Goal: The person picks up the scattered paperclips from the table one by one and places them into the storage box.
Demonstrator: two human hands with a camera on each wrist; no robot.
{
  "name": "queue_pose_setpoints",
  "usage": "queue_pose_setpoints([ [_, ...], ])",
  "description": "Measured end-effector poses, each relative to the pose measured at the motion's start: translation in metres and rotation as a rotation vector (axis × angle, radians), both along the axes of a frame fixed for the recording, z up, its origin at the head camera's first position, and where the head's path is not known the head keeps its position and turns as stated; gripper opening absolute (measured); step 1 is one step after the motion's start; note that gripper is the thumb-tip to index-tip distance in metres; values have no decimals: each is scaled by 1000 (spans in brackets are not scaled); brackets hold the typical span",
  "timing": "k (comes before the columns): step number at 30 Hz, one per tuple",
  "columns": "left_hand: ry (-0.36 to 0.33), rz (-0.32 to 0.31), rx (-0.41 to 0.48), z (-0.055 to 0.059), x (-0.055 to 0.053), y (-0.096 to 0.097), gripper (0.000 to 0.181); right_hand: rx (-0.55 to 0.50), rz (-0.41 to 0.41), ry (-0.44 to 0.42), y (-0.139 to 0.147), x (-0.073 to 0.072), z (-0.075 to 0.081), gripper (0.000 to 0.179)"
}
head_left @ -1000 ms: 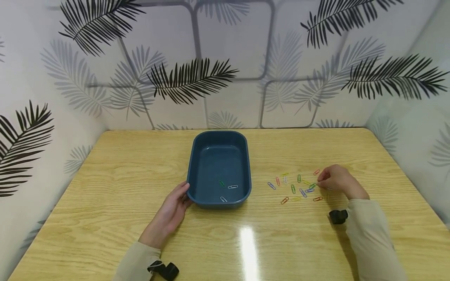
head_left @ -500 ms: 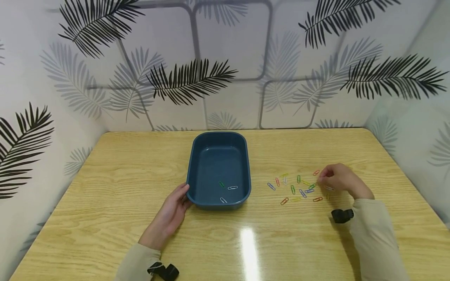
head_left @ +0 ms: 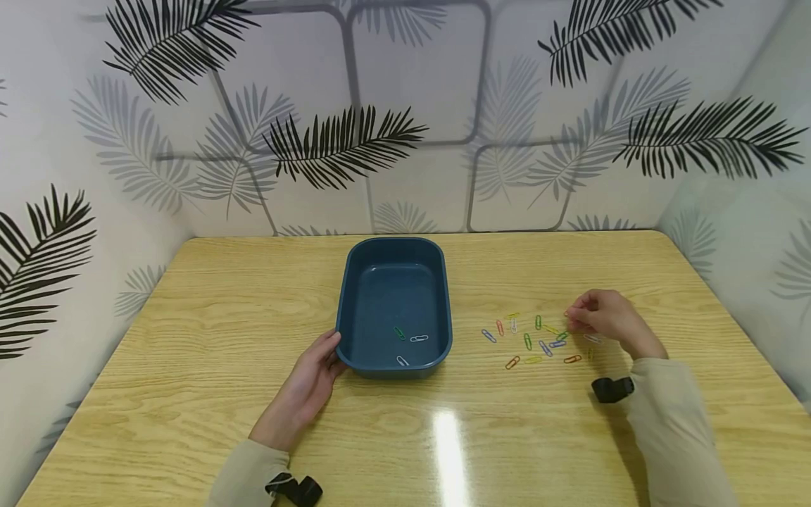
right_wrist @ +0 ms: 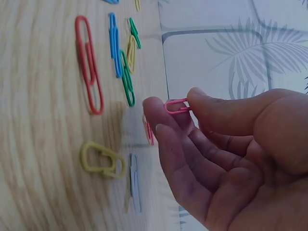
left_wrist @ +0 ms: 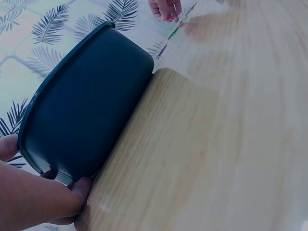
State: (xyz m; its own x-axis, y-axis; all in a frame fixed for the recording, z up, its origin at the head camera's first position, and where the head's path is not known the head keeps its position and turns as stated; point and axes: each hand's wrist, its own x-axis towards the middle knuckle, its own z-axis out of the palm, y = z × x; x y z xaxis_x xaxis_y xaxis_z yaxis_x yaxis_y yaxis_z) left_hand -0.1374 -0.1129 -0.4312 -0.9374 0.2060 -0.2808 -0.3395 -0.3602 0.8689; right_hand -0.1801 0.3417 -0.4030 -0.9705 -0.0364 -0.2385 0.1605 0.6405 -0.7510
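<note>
1. Pink wire shows between the fingertips of the right hand [head_left: 605, 320]: its thumb and forefinger pinch a pink paper clip [right_wrist: 178, 108], while its other fingers bend loosely around nothing visible. The thumb seems to cover only one end of the clip, so a small roll of that thumb could twist it loose.

2. This hand is at the right side of the scattered clips [head_left: 528, 341] on the table [head_left: 190, 366], well apart from the blue tray [head_left: 393, 296]. If the pinch slackened over the table, the clip would probably drop among the others.

3. Behind the fingertips, a red clip [right_wrist: 148, 131] is partly hidden; whether they touch it cannot be told. A low sweep of the fingers might push it aside.

4. Close together lie a blue clip [right_wrist: 115, 45] and a green clip [right_wrist: 127, 79], apparently overlapping. Catching one loop could drag both.

5. The left hand [head_left: 313, 377] grasps the tray's near left corner, thumb at the rim, fingers bent below. Inside lie a dark green clip [head_left: 399, 332] and two white clips [head_left: 419, 339]. Uneven upward pressure at that corner could tilt the tray and slide them.
</note>
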Motion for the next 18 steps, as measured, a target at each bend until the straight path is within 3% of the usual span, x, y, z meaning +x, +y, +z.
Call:
queue_pose_setpoints([
  [6, -6, 0, -5, 0, 0, 0, 46, -32, -23, 18, -8, -1, 0, 24],
  [18, -17, 1, -4, 2, -2, -1, 47, -52, 13, 60, -19, 0, 3, 28],
])
